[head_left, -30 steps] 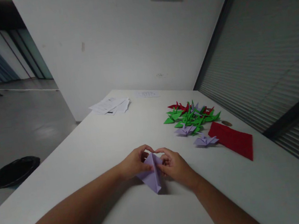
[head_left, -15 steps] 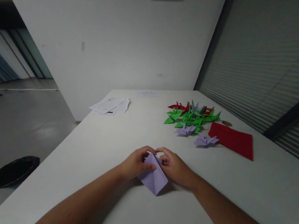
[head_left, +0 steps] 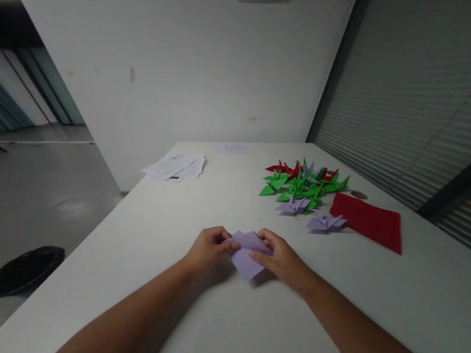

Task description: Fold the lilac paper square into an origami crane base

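A partly folded sheet of lilac origami paper (head_left: 246,262) is held between my two hands, over the near middle of the table. My left hand (head_left: 211,249) pinches its left edge with thumb and fingers. On the opposite side my right hand (head_left: 280,258) grips the paper, thumb on top and fingers behind. Part of the back of the sheet is hidden by the fingers. To the right lies a lilac paper crane (head_left: 325,222), with a pile of green, red and lilac paper cranes (head_left: 300,183) beyond it.
Red paper (head_left: 370,222) lies at the right, near a round brown disc (head_left: 358,194). Printed sheets (head_left: 176,166) rest at the back left of the white table (head_left: 141,245). A black-lined bin (head_left: 24,272) stands on the floor at left. Blinds (head_left: 431,89) run along the right.
The lilac paper has been turned and lifted slightly, its pointed top replaced by a spread, flatter shape. My right thumb now presses on its front; my left hand has shifted to its left edge.
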`<action>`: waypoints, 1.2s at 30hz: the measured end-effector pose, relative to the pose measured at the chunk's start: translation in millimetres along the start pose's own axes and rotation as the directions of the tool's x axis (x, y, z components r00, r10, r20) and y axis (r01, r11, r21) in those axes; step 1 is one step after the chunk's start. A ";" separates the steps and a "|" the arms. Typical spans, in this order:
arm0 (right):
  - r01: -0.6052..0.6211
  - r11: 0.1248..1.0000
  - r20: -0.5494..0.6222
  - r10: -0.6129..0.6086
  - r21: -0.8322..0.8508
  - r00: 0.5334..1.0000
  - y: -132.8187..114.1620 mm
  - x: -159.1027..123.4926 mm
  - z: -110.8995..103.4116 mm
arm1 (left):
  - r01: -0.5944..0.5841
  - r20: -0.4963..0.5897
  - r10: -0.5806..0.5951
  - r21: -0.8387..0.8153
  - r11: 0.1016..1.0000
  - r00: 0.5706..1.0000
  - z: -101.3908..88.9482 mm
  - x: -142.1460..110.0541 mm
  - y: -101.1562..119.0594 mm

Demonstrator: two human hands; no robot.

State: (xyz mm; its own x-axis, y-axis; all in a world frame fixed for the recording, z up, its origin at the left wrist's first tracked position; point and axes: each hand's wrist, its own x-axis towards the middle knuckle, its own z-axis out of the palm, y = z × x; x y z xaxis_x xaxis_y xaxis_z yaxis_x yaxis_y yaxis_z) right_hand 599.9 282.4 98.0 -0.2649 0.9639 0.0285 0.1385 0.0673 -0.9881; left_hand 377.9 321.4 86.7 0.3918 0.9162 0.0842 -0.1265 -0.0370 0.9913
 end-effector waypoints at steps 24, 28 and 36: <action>-0.122 0.993 -0.062 0.122 -0.004 0.991 7.2 4.6 -4.3 | 0.058 -0.161 -0.086 -0.174 0.983 0.983 -0.8 0.3 3.1; -0.163 0.986 -0.053 0.164 0.020 0.985 6.2 3.6 -6.9 | 0.065 -0.184 -0.106 -0.213 0.975 0.977 -2.6 0.9 4.4; -0.222 0.975 0.032 0.223 -0.023 0.974 7.1 2.9 -6.9 | 0.014 -0.212 -0.059 -0.206 0.978 0.975 -8.2 4.5 6.7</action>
State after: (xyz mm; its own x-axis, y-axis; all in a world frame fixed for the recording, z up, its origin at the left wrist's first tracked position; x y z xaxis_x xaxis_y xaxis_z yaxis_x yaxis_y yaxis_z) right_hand 606.7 287.4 92.1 -0.2575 0.9460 -0.1969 0.2155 -0.1424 -0.9661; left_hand 371.3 328.5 92.8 0.1963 0.9805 0.0022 -0.3057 0.0591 0.9503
